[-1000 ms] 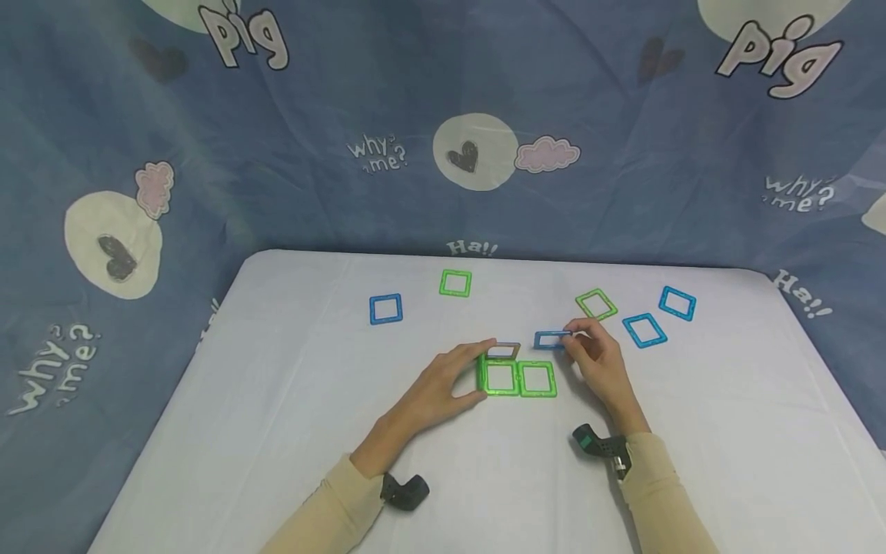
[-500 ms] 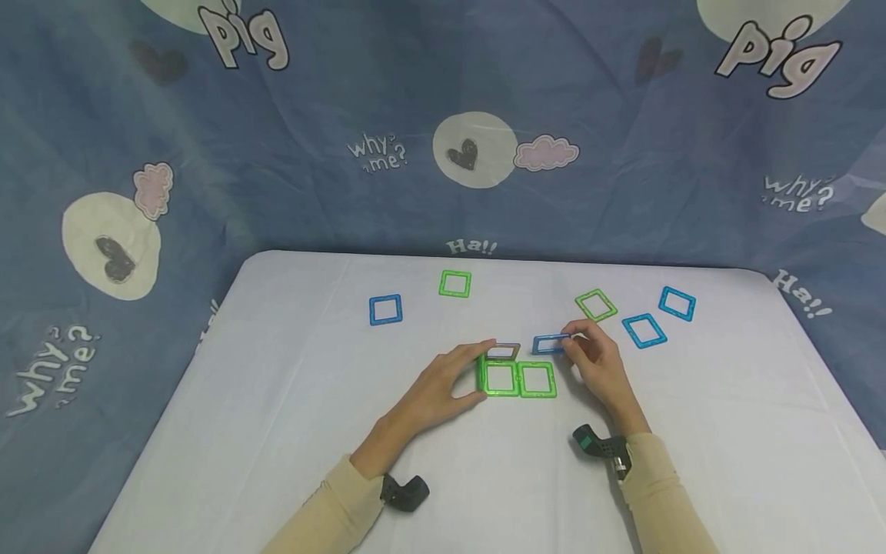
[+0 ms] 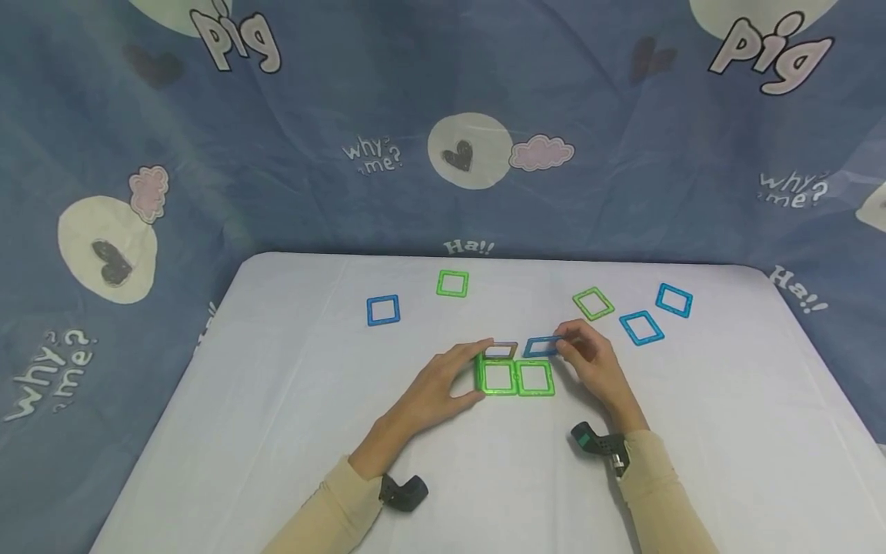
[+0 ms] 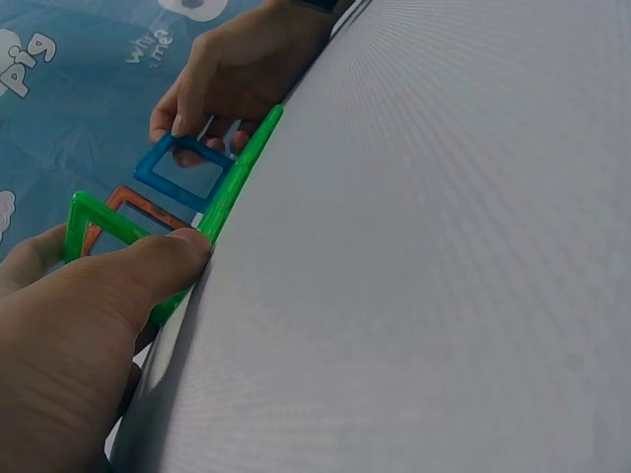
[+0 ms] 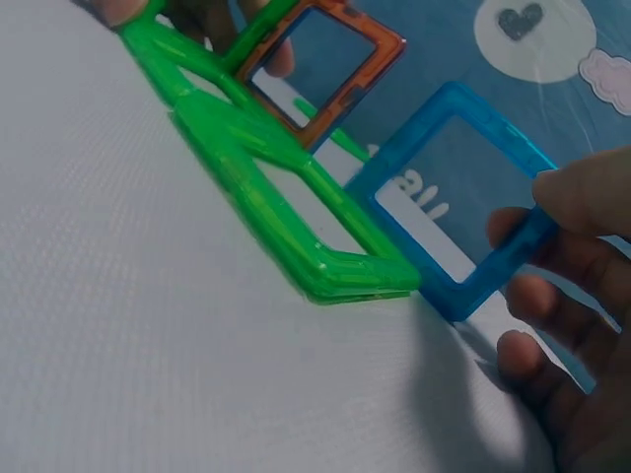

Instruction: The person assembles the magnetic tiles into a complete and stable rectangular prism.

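In the head view my left hand point(image 3: 443, 388) grips an upright green square magnetic tile point(image 4: 104, 215) between thumb and fingers. Beside it two green frame tiles lie flat on the table, a near-left one point(image 3: 500, 392) and a right one point(image 3: 535, 393). An orange-brown tile point(image 5: 380, 61) stands upright along the back of the left flat tile. My right hand point(image 3: 594, 369) pinches a blue square tile point(image 5: 399, 143) at its right side. That blue tile is tilted, its lower edge close by the back edge of the right flat green tile.
Loose tiles lie farther back on the white-covered table point(image 3: 277, 400): a blue one point(image 3: 384, 322) and a green one point(image 3: 452, 295) at left, a green one point(image 3: 604, 298) and two blue ones, the nearer point(image 3: 655, 323) and the farther point(image 3: 676, 289), at right. A printed blue curtain point(image 3: 311, 208) hangs behind.
My right hand has brought the blue tile slightly left and down, closer to the orange-brown tile and the right flat green tile. My left hand keeps its grip in place.
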The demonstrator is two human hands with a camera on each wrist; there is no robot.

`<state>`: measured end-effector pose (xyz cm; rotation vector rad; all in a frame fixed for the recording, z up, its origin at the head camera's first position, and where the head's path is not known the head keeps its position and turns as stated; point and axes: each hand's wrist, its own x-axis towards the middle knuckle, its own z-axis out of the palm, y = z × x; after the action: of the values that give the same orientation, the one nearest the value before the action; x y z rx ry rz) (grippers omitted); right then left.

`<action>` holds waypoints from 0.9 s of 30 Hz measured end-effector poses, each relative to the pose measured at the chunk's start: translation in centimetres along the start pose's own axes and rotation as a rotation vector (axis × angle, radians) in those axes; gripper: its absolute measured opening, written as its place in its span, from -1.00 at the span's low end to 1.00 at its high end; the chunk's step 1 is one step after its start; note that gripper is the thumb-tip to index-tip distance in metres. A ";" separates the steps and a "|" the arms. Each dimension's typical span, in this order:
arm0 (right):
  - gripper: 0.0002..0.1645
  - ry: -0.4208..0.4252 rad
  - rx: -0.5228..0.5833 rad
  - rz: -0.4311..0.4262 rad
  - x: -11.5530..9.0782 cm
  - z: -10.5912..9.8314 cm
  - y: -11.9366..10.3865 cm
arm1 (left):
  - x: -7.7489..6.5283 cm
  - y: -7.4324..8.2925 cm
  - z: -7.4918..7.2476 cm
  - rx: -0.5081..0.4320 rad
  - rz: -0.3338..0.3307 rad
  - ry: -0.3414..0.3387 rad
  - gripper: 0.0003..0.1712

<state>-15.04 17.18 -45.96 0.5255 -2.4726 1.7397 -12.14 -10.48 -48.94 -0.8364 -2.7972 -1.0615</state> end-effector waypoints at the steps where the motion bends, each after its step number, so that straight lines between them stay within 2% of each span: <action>1: -0.79 -0.010 -0.001 0.001 0.1 0.0 0.0 | 0.0 0.0 0.0 0.001 0.004 0.004 -0.04; 14: -0.84 -0.037 -0.018 0.002 0.2 -0.2 0.0 | 0.1 0.0 -0.1 0.003 0.020 0.011 -0.04; 21: -0.86 -0.048 -0.028 -0.021 0.1 -0.2 -0.1 | 0.0 0.1 0.0 0.003 -0.007 0.007 -0.02; 27: -0.86 -0.051 -0.005 -0.046 0.2 -0.2 1.4 | 0.1 0.0 0.0 0.001 -0.016 0.007 -0.01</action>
<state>-15.67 17.76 -47.13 0.6284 -2.4769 1.7238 -12.17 -10.43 -48.90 -0.8097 -2.8034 -1.0626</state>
